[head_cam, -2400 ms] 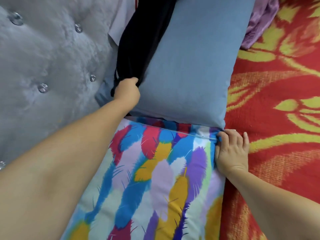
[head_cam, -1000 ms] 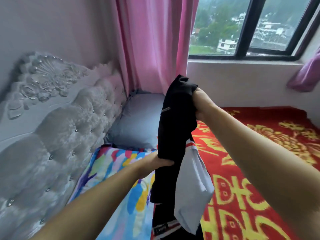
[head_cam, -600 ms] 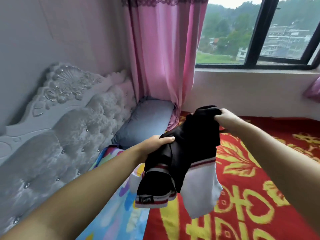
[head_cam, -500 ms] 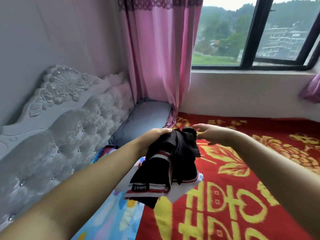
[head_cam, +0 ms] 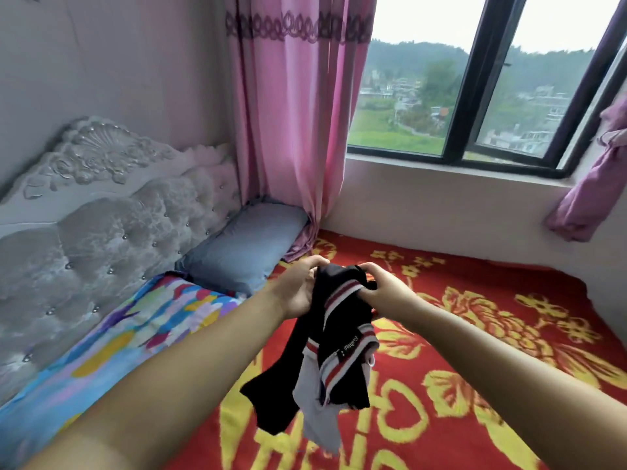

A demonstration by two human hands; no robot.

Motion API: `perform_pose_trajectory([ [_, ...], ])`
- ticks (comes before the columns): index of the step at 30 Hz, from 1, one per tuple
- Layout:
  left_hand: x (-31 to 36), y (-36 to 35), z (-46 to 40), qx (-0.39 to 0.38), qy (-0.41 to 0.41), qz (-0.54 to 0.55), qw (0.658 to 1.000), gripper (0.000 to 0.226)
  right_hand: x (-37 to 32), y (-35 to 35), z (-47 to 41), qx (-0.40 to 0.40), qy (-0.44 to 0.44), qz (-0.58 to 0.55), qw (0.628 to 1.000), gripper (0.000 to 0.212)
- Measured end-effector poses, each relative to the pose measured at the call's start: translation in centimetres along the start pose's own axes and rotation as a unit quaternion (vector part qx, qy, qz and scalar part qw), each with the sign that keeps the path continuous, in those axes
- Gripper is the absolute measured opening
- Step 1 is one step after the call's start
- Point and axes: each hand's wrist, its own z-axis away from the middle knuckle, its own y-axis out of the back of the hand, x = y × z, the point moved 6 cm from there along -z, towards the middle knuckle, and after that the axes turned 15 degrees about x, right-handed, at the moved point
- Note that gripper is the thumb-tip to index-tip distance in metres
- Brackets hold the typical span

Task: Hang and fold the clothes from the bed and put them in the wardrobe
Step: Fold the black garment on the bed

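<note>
Both hands, left hand (head_cam: 298, 286) and right hand (head_cam: 383, 290), pinch the bunched top of the black garment (head_cam: 334, 337) in curled fingers, lifted clear above the red blanket (head_cam: 475, 334), its white panel dangling, held high, we judge, so we can find its edges for folding.

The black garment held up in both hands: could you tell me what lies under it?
Under the black garment, gripped by the left hand and right hand, lies the red and yellow blanket. The patch directly behind the hanging cloth is hidden.
</note>
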Motion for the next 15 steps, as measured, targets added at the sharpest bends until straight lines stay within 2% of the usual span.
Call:
perform_pose_trajectory([
  [2, -0.3, -0.9, -0.6, 0.042, -0.021, -0.020, 0.999, 0.035, 1.2, 1.7, -0.9, 0.039, -0.058, -0.080, 0.994, 0.021],
  [4, -0.1, -1.5, -1.3, 0.106, -0.097, -0.108, 0.984, 0.021, 2.3, 3.7, -1.8, 0.080, -0.107, -0.150, 0.980, 0.016],
  [5, 0.0, -1.7, -1.4, 0.148, -0.149, -0.158, 0.965, 0.017, 2.9, 4.4, -2.1, 0.094, -0.133, -0.185, 0.969, 0.016],
  [7, 0.2, -2.2, -0.8, 0.223, -0.261, -0.221, 0.913, 0.017, 4.2, 5.6, -2.6, 0.120, -0.180, -0.243, 0.946, 0.019],
  [9, -0.4, -3.7, -0.4, 0.213, -0.319, -0.253, 0.889, 0.037, 5.4, 6.7, -2.8, 0.154, -0.213, -0.298, 0.918, 0.018],
  [10, -1.3, -4.6, -0.6, 0.176, -0.296, -0.282, 0.895, 0.052, 5.9, 7.1, -2.8, 0.173, -0.224, -0.319, 0.905, 0.018],
  [12, -4.4, -6.2, -1.1, 0.089, -0.140, -0.388, 0.907, 0.075, 7.0, 7.8, -2.7, 0.209, -0.232, -0.320, 0.894, 0.016],
  [14, -6.3, -6.8, -1.5, 0.046, -0.015, -0.435, 0.899, 0.083, 7.6, 8.4, -2.4, 0.241, -0.226, -0.285, 0.900, 0.013],
  [15, -6.4, -6.7, -2.0, 0.061, 0.003, -0.419, 0.906, 0.079, 7.6, 8.6, -2.2, 0.248, -0.226, -0.285, 0.898, 0.012],
])
